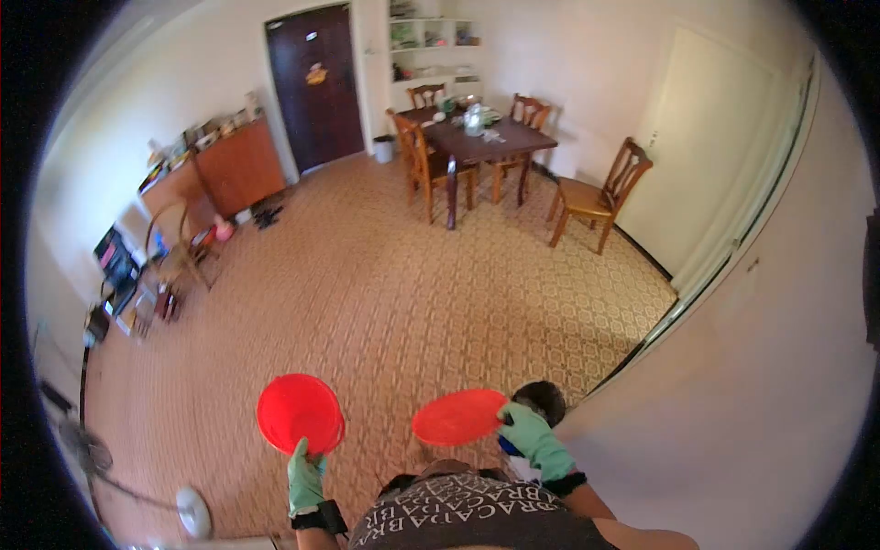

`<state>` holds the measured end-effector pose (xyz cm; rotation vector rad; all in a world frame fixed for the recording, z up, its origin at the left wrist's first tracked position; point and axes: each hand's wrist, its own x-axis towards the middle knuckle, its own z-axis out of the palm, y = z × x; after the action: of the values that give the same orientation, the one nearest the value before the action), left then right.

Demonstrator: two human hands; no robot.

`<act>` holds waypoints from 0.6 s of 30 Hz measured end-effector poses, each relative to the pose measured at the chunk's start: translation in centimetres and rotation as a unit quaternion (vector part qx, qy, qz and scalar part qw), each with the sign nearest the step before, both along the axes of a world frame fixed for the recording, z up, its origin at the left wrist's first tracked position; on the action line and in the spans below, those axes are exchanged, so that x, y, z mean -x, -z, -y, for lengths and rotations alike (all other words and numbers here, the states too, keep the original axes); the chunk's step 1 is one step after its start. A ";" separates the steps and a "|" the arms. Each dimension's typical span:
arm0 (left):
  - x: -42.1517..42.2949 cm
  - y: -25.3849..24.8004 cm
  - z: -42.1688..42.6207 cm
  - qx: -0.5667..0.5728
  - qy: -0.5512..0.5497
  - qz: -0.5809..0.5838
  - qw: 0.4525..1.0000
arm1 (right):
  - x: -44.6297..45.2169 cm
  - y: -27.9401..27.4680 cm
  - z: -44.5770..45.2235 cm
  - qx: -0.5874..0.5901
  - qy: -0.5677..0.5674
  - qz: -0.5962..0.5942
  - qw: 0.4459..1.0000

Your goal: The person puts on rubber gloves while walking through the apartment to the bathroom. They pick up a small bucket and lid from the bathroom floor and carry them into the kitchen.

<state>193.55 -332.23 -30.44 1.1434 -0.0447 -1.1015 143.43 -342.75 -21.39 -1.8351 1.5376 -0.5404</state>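
Note:
My left hand (305,481), in a pale green glove, is closed on the near rim of a red plastic bucket (298,412), tilted so that part of its inside shows. My right hand (536,440), gloved the same way, grips the right edge of a flat, round red lid (458,417). The lid and the bucket are held apart, above the patterned floor (367,321). Just beyond the right hand is a dark rounded object (543,400), partly hidden, whose kind I cannot make out. Something blue and white shows below that glove.
A wooden dining table (532,139) with chairs stands at the back, and a single chair (587,197) is by the right wall. Cabinets (240,160) line the left side. A standing fan's white base (192,513) is at lower left. A small bin (383,149) stands near the dark door (316,92).

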 end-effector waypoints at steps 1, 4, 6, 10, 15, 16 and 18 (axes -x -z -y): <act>-1.8 1.8 5.5 -0.056 0.031 0.038 0.997 | 0.3 0.1 2.2 -0.035 0.039 -0.030 0.998; 0.3 -3.8 20.8 -0.091 0.132 0.071 0.985 | 1.9 1.1 8.2 -0.023 0.126 -0.018 0.992; 1.8 -5.5 30.2 -0.103 0.204 0.072 0.971 | 2.9 0.4 11.0 -0.012 0.203 -0.028 0.979; 7.2 -6.1 48.2 -0.065 0.309 0.072 0.946 | 5.3 2.4 15.6 -0.044 0.366 0.015 0.929; 18.2 -5.6 64.2 -0.022 0.384 0.028 0.923 | 10.4 4.0 24.1 -0.072 0.430 -0.004 0.900; 19.7 -5.0 67.4 -0.015 0.380 0.031 0.925 | 11.7 3.4 27.1 -0.091 0.442 -0.019 0.892; 23.2 -4.4 73.1 -0.036 0.405 0.004 0.913 | 15.3 3.1 32.7 -0.068 0.443 -0.017 0.894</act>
<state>170.33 -405.33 -26.09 1.2229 -0.5285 -1.8409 128.15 -375.49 -24.52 -0.9507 2.3424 -0.7707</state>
